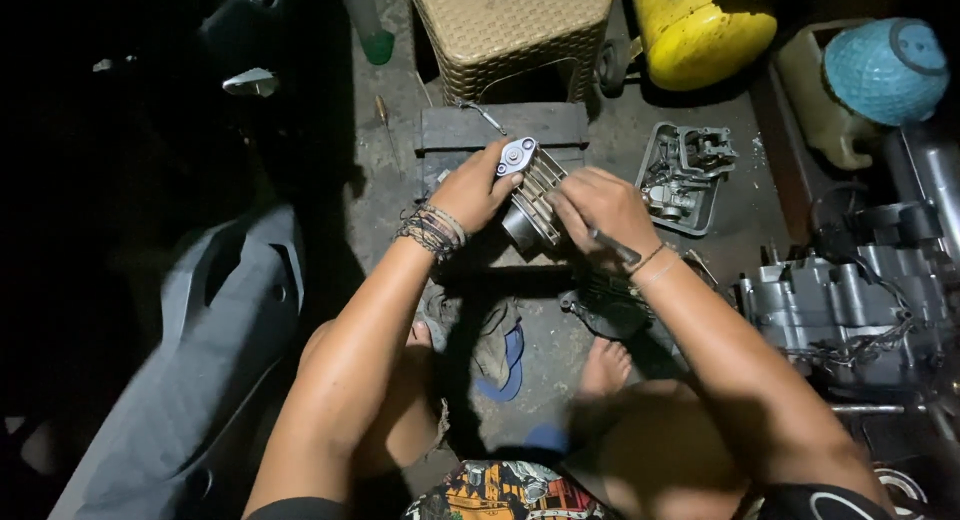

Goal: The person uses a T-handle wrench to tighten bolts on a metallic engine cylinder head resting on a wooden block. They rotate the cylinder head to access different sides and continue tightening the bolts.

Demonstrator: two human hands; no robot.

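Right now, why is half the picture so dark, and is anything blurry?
Head view: light falls on the middle, where the left hand and right hand hold a finned engine cylinder; the left side sinks into shadow; the yellow tank shows glare; edges look slightly stretched; nothing is badly blurred.

Your left hand (472, 190) covers the near side of the finned engine part (530, 192); your right hand (603, 212) hides its 3 o'clock side and most of the thin tool (612, 246). Whole 9 o'clock area too dark to read. Engine block (850, 305) cut off at 3 o'clock edge, yellow tank (700, 30) at 12.
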